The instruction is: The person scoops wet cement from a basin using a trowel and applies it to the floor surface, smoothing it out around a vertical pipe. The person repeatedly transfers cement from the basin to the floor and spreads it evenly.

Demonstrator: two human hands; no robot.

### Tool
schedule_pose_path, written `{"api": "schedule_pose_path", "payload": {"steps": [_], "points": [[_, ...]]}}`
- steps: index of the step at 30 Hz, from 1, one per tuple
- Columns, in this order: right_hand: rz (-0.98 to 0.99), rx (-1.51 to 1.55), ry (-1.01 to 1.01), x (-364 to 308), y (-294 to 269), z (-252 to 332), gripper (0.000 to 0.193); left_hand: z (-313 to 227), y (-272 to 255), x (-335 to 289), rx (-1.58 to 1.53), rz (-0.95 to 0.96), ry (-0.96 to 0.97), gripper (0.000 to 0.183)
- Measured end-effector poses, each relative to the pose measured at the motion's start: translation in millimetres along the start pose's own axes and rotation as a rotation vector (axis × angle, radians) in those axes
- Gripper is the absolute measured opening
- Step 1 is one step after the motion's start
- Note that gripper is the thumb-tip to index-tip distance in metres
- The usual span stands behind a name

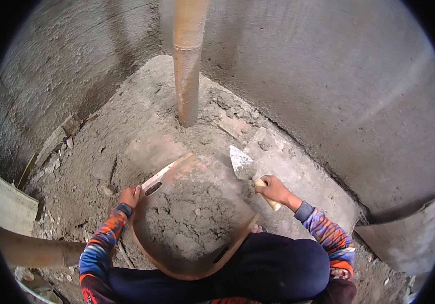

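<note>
Head view: right fingers (pixel 273 188) clasp trowel (pixel 241 163).

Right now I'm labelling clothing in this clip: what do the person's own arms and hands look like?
Both hands, left hand and right hand, are bare, with no gloves. Both forearms wear long, close-fitting sleeves printed in a busy pattern of blue, orange and red, each ending in a dark blue ribbed cuff at the wrist.

No packages, labels, signs or screens visible in the head view. Field shows only bare construction surfaces and hand tools, none carrying printed matter or a display.
</note>
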State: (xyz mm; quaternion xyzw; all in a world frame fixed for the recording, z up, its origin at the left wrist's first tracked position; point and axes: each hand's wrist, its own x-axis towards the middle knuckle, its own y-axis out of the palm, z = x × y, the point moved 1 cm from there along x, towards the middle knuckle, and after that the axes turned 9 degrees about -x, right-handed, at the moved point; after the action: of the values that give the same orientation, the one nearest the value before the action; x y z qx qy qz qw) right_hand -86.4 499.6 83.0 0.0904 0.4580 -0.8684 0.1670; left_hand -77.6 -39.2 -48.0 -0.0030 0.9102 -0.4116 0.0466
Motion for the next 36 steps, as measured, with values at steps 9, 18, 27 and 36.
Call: {"api": "schedule_pose_path", "payload": {"steps": [9, 18, 27, 36], "points": [[-0.267, 0.798, 0.408, -21, 66, -52, 0.02, -32, -12, -7, -0.085, -0.125, 0.107, 0.025], [-0.637, 0.512, 0.28, 25, 104, -122, 0.023, -12, 0, -5, 0.009, -0.033, 0.209, 0.026], [-0.785, 0.496, 0.442, 166, 124, -24, 0.063, -18, 4, -8, 0.011, -0.021, 0.086, 0.033], [-0.695, 0.675, 0.396, 237, 75, -28, 0.043, -28, 8, -8, -0.043, -0.044, 0.12, 0.031]]}}
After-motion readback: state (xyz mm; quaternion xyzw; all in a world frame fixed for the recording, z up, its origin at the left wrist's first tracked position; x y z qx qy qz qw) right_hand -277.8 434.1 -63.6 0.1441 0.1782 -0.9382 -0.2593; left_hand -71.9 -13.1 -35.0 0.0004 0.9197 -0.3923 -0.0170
